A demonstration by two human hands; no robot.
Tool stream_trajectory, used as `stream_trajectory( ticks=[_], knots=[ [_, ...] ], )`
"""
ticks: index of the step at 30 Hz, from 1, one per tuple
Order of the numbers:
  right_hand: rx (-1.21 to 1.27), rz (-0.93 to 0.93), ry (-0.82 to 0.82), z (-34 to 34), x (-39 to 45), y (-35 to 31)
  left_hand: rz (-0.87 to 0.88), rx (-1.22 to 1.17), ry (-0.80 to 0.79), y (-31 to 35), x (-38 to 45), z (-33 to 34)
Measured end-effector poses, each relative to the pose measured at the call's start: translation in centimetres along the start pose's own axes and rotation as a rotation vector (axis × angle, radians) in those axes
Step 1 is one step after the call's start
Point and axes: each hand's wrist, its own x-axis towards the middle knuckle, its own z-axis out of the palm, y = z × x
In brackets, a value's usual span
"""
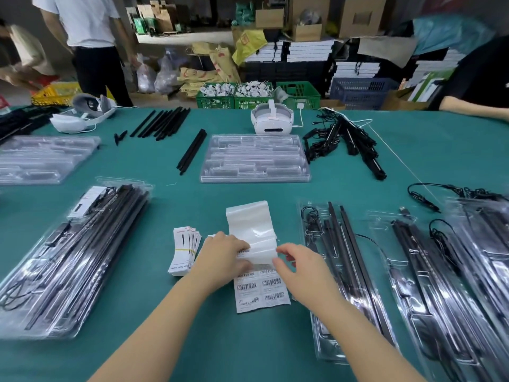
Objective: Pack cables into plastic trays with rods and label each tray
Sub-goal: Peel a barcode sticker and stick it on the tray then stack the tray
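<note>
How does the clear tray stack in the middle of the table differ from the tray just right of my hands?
The middle tray stack holds no rods or cables; the tray right of the hands is packed with black rods and a cable. The middle stack lies crosswise to the viewer, the packed tray lengthwise. The middle one is several nested trays, the other looks single. Both are clear plastic on the green table.
</note>
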Motion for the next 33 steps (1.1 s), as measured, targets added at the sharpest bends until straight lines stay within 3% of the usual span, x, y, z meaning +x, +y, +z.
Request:
stream_trajectory(
  ticks=[5, 11, 16, 19, 25, 33],
  knots=[
    [0.257, 0.213, 0.054, 0.9, 1.7, -0.8, 0.018, -0.192, 0.255, -0.1, -1.4, -0.3],
    [0.645, 0.353, 0.094, 1.2, 3.2, -1.4, 0.068, -0.257, 0.403, 0.3, -2.4, -0.6],
    [0.832, 0.416, -0.028, 1.6, 3.0, -1.7, 0.096, -0.288, 0.539, 0.7, -2.6, -0.4],
    [0.946, 0.412, -0.146, 1.3, 2.8, -2.3, 0.131, -0.193, 0.601, 0.8, -2.5, -0.1],
    [0.899, 0.367, -0.122, 1.6, 2.7, -2.4, 0.210, -0.072, 0.698, 1.0, -2.4, 0.4],
    [0.702, 0.262, -0.144, 1.9, 2.6, -2.3, 0.190, -0.185, 0.573, 1.1, -2.7, -0.2]
  ],
)
